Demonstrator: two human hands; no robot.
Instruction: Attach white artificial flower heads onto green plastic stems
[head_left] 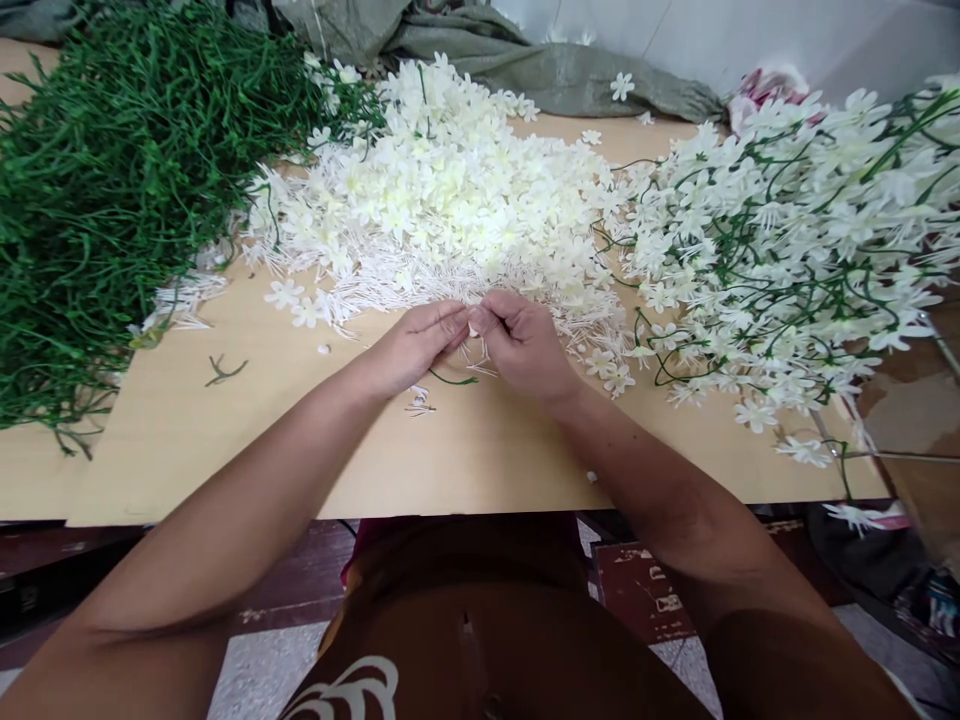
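White bit [474,328] sits right where the left hand [420,345] and right hand [529,350] meet, fingertips pinched on it (long axis too small to tell), neither hand nearer.

You see the light fall brightest on the white flower pile [480,200] mid-frame, its petals nearly washing out, while the green stems [142,170] at left look darker. Below the desk [457,460], your clothing [480,610] sinks into shadow. Your arms [225,520] look stretched toward the lower corners; fine detail is soft.
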